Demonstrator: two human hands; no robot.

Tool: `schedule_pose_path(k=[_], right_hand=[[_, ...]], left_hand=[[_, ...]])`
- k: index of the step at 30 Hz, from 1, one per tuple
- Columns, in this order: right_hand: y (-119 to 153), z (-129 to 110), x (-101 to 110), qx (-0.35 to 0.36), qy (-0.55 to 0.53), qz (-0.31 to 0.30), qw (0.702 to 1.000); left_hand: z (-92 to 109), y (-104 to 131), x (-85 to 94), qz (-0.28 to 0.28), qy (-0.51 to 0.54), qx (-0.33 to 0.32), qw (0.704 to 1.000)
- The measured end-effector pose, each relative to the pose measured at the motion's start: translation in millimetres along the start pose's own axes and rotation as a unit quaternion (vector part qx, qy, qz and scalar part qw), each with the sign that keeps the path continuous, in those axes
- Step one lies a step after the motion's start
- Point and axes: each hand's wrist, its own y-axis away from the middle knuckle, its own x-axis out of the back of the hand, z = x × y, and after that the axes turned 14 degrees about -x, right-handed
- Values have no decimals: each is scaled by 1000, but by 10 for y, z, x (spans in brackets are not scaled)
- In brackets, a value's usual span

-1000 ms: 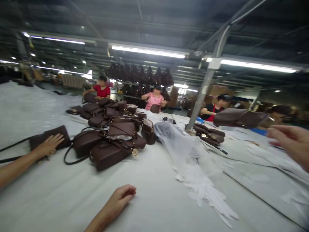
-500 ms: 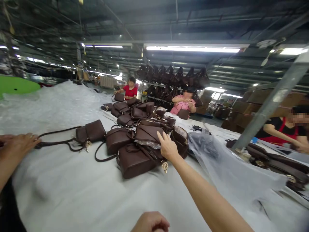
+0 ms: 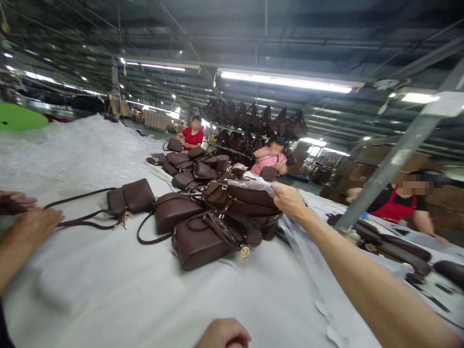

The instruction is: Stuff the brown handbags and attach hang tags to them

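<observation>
Bag (image 3: 253, 199): right part of the pile, up top, far right end in the right hand. Left to right:

Far left, a co-worker's hand (image 3: 39, 224) is at the straps (image 3: 85, 223) of a small bag (image 3: 131, 195), which lies on the table (image 3: 119, 285) with a gold charm (image 3: 126, 218) beside it. Whether that hand grips the straps, can't tell.

Middle: pile (image 3: 203, 241) of dark brown bags. Left hand (image 3: 226, 333) is at the bottom edge, well apart from the pile, fingers curled and partly out of frame — can't tell if they grasp anything.

Progress, my read: one bag gripped, not clear of the pile; the pile's other bags aren't in either hand. Gripped bag looks full, smooth, dark brown, gold-toned zip line, clear film (image 3: 250, 184) along its top. No damage I can make out, image is soft.

Right hand (image 3: 286, 197) is clenched on that bag's upper right end.

Past the post (image 3: 398, 154), more bags (image 3: 391, 241) lie near a co-worker in a red apron (image 3: 395, 208).
</observation>
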Motion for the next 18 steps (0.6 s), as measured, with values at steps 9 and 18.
schedule_pose_path(k=[9, 18], right_hand=[[1675, 1586, 890, -73, -226, -80, 968], [3558, 1163, 313, -169, -308, -168, 921]], left_hand=[[291, -7, 14, 21, 27, 12, 999], [452, -65, -57, 18, 101, 6, 995]])
